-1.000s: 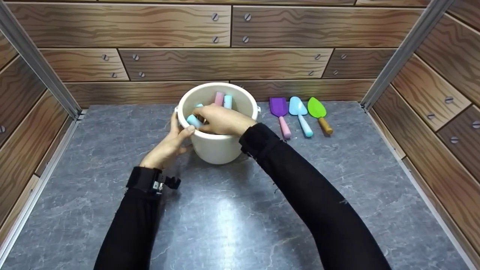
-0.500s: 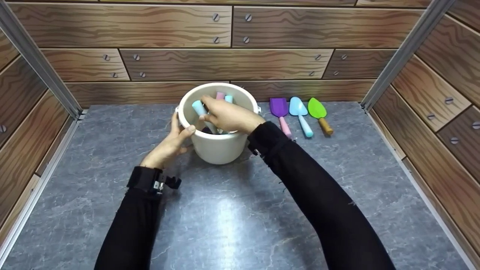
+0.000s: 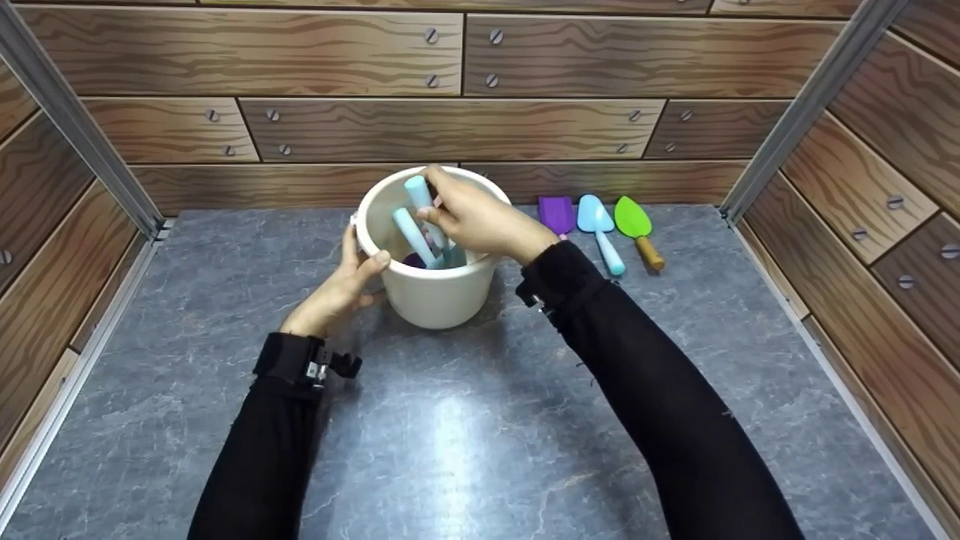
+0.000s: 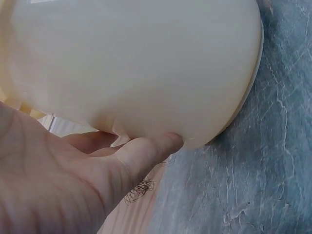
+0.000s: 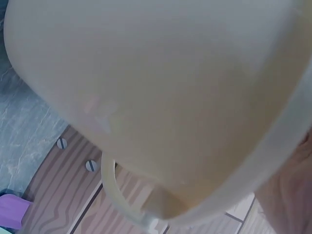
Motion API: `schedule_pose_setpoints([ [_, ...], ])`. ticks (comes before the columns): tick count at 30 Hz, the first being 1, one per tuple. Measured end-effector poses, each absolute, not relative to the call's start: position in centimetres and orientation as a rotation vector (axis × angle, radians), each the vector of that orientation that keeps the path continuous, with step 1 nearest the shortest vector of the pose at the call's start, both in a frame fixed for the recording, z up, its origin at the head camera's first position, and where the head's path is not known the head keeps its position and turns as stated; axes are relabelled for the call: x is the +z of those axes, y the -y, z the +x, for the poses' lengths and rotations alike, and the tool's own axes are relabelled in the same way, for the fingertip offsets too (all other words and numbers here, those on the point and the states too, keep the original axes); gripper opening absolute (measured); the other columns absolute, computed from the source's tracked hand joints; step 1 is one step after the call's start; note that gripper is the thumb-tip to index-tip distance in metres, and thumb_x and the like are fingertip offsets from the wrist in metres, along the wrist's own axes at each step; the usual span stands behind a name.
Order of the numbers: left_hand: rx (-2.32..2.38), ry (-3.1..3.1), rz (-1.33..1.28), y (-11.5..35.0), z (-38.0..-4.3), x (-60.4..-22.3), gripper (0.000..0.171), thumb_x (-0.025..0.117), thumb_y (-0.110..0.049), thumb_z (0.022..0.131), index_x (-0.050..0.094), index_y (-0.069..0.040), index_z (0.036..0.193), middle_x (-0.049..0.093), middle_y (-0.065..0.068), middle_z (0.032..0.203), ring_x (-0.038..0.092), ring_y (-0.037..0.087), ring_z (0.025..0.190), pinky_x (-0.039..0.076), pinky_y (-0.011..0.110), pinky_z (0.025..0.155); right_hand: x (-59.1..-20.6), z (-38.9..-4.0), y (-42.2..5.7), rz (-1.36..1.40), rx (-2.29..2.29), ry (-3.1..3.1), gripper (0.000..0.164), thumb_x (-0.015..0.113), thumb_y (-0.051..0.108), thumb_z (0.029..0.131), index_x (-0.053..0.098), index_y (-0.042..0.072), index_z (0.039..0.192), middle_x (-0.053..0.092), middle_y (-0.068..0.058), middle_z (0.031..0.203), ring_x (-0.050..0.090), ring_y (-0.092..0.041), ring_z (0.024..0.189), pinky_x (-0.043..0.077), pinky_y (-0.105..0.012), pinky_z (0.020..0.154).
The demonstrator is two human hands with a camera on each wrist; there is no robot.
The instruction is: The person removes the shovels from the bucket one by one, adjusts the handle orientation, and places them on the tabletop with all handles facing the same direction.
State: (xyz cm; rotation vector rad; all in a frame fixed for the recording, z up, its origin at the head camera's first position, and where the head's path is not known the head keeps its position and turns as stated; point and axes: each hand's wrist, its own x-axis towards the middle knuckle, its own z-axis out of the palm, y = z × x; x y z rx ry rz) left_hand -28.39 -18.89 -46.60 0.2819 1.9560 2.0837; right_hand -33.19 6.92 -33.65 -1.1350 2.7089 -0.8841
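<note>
A cream bucket [image 3: 435,298] stands upright on the floor near the back wall. My left hand [image 3: 330,296] grips its left rim, thumb over the edge and fingers along the outer wall; in the left wrist view the fingertips touch the bucket [image 4: 146,63]. Over the bucket, my right hand [image 3: 487,217] pinches a light-blue handle [image 3: 418,190] between thumb and fingers. That tool's head is down inside, hidden. Leaning beside it in the bucket is a second light-blue handle [image 3: 412,229]. The right wrist view is mostly filled by the bucket wall [image 5: 146,87].
Right of the bucket lie a purple toy shovel [image 3: 556,214], a light-blue trowel [image 3: 595,214] and a green trowel [image 3: 633,217] with a brown handle. Wood-patterned walls [image 3: 450,129] enclose the grey marbled floor [image 3: 570,450] at the back and sides.
My right hand has risen and moved right, from deep in the bucket to its rim, drawing a light-blue handle upward. The left hand stays on the rim.
</note>
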Motion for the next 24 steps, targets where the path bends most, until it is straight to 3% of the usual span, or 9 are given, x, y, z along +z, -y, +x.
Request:
schedule_pose_setpoints([
  [8,2.076,-1.974,0.272,18.8,-28.5,-46.6,0.120,0.069,-0.049,0.109,-0.022,-0.031,0.185,-0.012,0.024,0.198,0.007,0.050,0.185,0.025,0.085,0.141,-32.8,-33.1,-8.1,-1.081,-0.968,-2.714,0.041,0.059,0.016,0.123,0.047,0.005,0.160,0.074,-0.023,0.148,0.076,-0.039,0.140,0.068,-0.052,0.115],
  [13,2.102,-1.947,0.283,18.8,-28.5,-46.8,0.127,0.075,-0.054,0.107,-0.022,-0.031,0.185,-0.012,0.024,0.198,0.007,0.049,0.185,0.025,0.085,0.141,-32.4,-32.9,-8.7,-1.098,-1.029,-2.718,0.040,0.058,0.016,0.123,0.046,0.003,0.159,0.074,-0.024,0.146,0.076,-0.041,0.141,0.067,-0.053,0.117],
  [24,2.125,-1.923,0.302,18.8,-28.5,-46.7,0.124,0.074,-0.050,0.108,-0.021,-0.030,0.185,-0.009,0.025,0.197,0.008,0.048,0.185,0.026,0.085,0.141,-31.7,-32.6,-10.4,-1.135,-1.175,-2.732,0.037,0.056,0.015,0.124,0.047,0.001,0.157,0.069,-0.022,0.148,0.073,-0.040,0.148,0.064,-0.050,0.122],
])
